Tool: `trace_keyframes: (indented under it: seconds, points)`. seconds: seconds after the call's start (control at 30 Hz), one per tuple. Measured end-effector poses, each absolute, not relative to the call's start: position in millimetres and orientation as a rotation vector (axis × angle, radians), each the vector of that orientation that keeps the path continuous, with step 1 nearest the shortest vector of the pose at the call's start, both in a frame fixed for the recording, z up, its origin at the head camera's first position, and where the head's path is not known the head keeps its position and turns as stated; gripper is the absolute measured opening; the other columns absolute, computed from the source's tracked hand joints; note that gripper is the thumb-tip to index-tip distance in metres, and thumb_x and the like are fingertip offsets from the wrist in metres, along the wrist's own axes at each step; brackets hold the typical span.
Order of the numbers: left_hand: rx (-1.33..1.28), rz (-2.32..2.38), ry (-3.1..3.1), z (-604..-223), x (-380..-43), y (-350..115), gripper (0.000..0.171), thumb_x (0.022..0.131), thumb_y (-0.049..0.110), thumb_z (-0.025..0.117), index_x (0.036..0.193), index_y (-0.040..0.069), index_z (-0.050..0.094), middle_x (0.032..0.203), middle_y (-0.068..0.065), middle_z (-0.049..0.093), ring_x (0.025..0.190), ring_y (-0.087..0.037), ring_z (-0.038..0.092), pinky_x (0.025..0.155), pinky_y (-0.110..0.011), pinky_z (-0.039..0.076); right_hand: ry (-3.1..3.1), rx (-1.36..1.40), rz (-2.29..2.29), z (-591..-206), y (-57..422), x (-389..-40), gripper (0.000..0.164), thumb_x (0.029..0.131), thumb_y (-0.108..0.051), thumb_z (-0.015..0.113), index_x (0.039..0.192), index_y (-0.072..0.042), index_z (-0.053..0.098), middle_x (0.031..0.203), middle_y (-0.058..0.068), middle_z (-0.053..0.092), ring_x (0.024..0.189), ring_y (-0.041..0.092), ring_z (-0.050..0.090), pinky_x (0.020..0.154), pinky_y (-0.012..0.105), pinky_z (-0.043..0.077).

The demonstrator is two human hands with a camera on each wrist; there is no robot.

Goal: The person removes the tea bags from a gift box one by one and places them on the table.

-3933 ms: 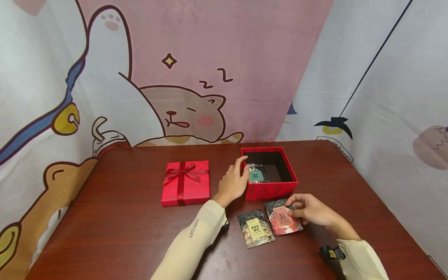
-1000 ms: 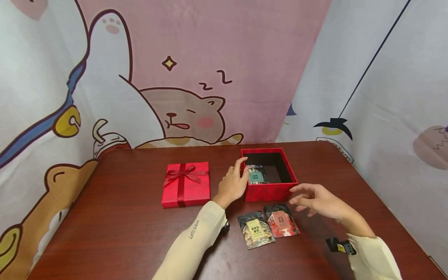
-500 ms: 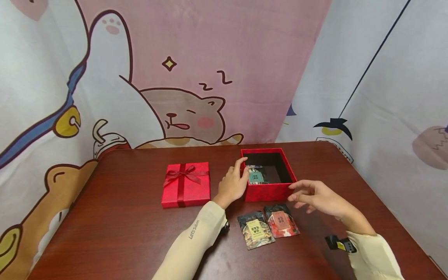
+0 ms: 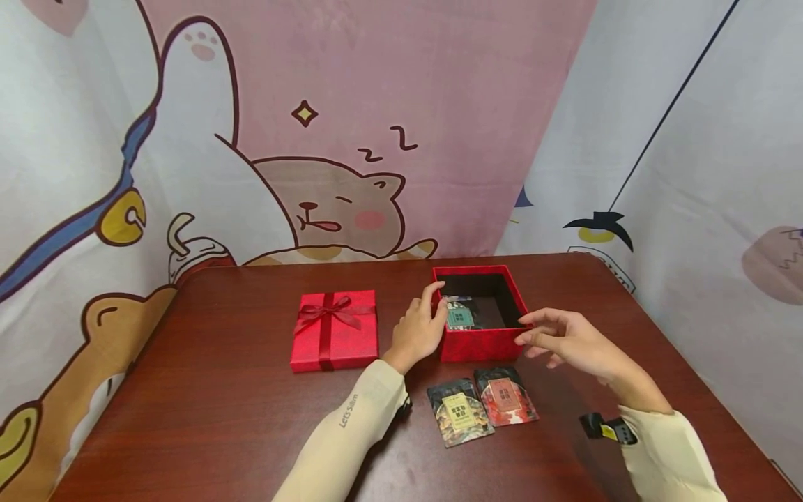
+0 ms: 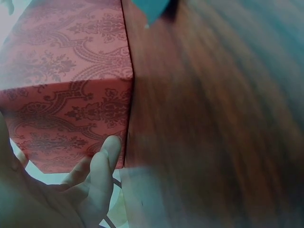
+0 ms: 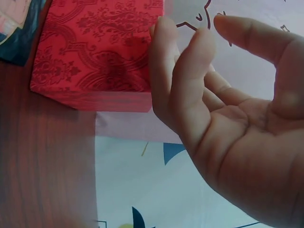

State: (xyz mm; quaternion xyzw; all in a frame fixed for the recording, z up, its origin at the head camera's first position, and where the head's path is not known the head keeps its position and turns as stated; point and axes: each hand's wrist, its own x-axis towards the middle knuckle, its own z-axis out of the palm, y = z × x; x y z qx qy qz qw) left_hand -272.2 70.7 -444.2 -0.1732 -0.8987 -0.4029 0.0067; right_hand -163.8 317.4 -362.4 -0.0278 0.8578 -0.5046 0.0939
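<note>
In the head view a red patterned gift box stands lidless, its dark inside holding a green-labelled sachet at the left. My left hand rests against the box's left wall, index finger and thumb at the rim. The left wrist view has its fingers lying along that wall. Beside the front right corner, my right hand hovers with loosely bent fingers and nothing between them; the right wrist view shows a gap between thumb and fingers. A yellow-labelled sachet and a red-labelled sachet lie in front of the box.
To the left of the box, the red lid with a ribbon bow lies on the brown wooden table. A cartoon-printed curtain hangs behind the table and along its sides.
My right hand has let go of the red-labelled sachet, leaving it beside the yellow-labelled one, and has moved up to the box's front right corner. The left hand stays at the left wall.
</note>
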Motion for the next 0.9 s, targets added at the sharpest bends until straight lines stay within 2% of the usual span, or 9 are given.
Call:
trace_keyframes:
  seconds: [0.4,0.7,0.9]
  points:
    - [-0.539,-1.259,-2.805,-443.3,-272.3,71.1,0.049,0.102,0.048,0.036,0.15,0.038,0.035,0.11,-0.009,0.06,0.082,-0.03,0.063,0.069,-0.049,0.05,2.606,-0.018,-1.517,-351.3,309.9,-173.0,0.047,0.098,-0.022,0.062,0.134,0.005,0.048,0.118,0.024,0.067,0.099,0.033,0.07,0.071,0.041,0.058]
    - [-0.525,-1.267,-2.809,-444.8,-271.7,71.1,0.049,0.102,0.049,0.035,0.15,0.039,0.035,0.11,-0.008,0.06,0.084,-0.03,0.063,0.071,-0.05,0.05,2.593,-0.021,-1.556,-347.4,307.9,-179.4,0.046,0.098,-0.019,0.062,0.134,0.006,0.047,0.12,0.026,0.066,0.097,0.028,0.071,0.072,0.036,0.058]
    - [-0.521,-1.26,-2.812,-444.6,-270.9,71.0,0.048,0.102,0.047,0.036,0.149,0.039,0.036,0.111,-0.009,0.06,0.082,-0.031,0.063,0.07,-0.05,0.05,2.605,-0.023,-1.552,-344.8,304.4,-186.0,0.048,0.098,-0.02,0.062,0.134,0.007,0.047,0.122,0.027,0.064,0.098,0.028,0.071,0.074,0.037,0.058]
